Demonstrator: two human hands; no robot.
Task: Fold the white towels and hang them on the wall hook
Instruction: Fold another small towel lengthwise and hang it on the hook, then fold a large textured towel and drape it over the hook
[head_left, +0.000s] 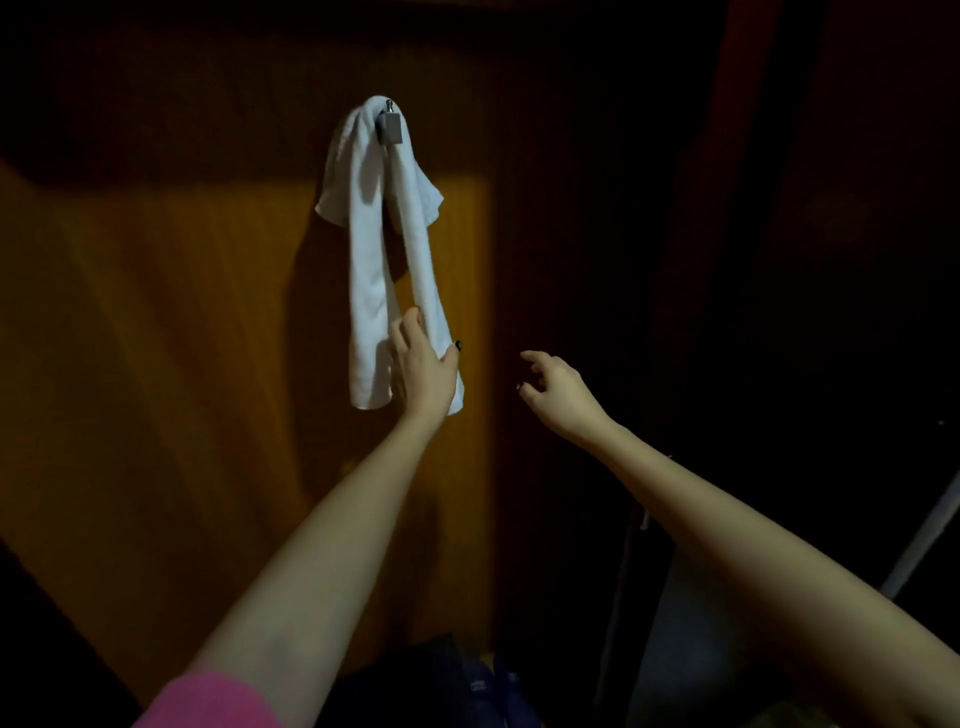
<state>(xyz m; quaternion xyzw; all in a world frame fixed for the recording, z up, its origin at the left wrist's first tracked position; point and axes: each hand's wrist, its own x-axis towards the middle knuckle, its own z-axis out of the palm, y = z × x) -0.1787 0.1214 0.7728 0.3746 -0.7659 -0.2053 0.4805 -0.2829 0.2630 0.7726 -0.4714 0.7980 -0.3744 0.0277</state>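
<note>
Wooden wall (208, 312) — white towel (369, 234) on hook (390, 127), left hand (423, 364) touching it.

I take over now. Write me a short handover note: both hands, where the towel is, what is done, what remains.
Left hand: fingers fairly straight, resting on the lower right end of the white towel.
Right hand: loosely curled, holds nothing, apart from the towel.
Towel: draped over the wall hook, both ends hanging down.
Done: this towel is hung.
Left: perhaps smoothing it; no other towel is in view.
</note>
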